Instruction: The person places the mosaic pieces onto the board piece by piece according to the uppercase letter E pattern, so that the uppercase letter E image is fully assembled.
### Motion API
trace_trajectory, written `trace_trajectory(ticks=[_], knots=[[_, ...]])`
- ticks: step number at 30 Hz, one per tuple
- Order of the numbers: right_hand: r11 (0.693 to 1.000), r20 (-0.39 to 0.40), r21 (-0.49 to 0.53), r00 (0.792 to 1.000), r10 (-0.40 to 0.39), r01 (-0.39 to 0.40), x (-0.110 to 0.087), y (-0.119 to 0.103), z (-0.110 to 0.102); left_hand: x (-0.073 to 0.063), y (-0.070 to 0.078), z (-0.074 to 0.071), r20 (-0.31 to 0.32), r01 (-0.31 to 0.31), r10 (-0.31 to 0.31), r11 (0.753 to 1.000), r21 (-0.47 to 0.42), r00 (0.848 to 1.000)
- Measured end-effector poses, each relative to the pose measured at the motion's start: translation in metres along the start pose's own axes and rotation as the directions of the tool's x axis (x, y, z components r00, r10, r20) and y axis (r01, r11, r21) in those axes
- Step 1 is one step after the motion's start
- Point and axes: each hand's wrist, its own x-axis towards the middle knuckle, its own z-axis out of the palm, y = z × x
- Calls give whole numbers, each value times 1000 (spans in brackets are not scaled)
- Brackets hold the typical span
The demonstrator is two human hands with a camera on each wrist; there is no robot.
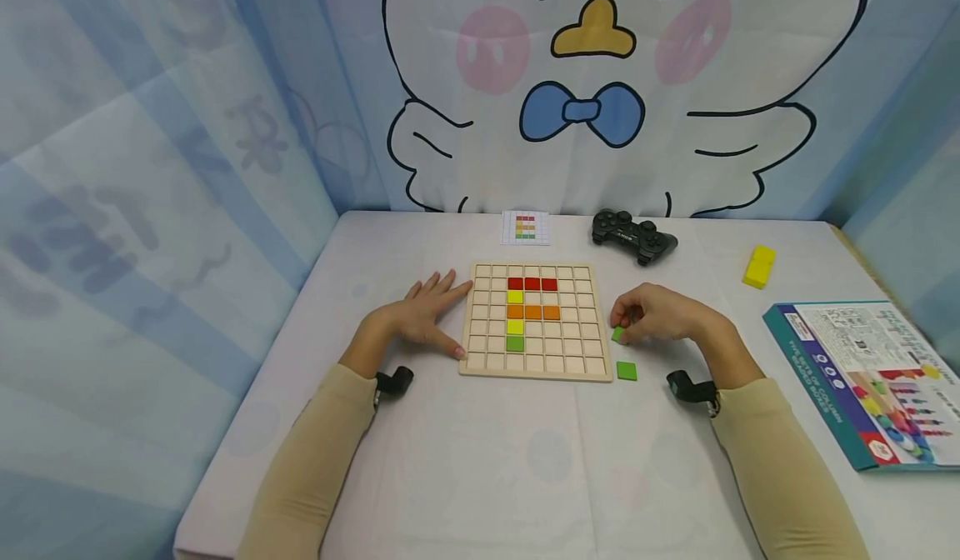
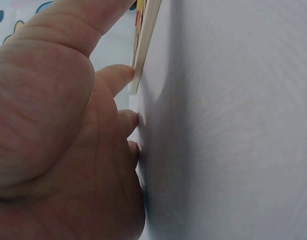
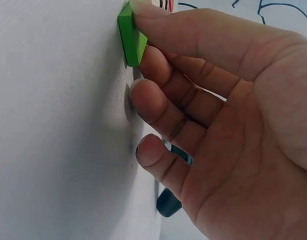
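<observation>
A square wooden grid board [image 1: 562, 365] lies on the table, with red, yellow, orange and green square tiles in some of its cells. At its left edge my left hand [image 1: 426, 314] is spread, thumb and index fingertip touching the frame. My right hand [image 1: 660, 314], right of the board, pinches a small green tile [image 1: 618, 334] between thumb and fingers, close to the tabletop. In the right wrist view the thumb covers part of that green tile [image 3: 127, 37]. A second green tile [image 1: 626, 371] lies flat near the board's lower right corner.
Behind the board lies a small pattern card [image 1: 526, 228]. A black game controller [image 1: 634, 237] sits at the back, with a yellow block [image 1: 759, 267] farther right. A large teal-edged box [image 1: 870, 385] occupies the table's right side. A patterned curtain [image 1: 480, 152] hangs behind.
</observation>
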Motion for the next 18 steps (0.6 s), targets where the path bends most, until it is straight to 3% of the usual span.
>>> trace_trajectory(ticks=[18], knots=[[1000, -75, -20, 997, 7, -8, 0, 0, -1, -1, -1, 0, -3, -4, 4, 1000, -9, 1000]])
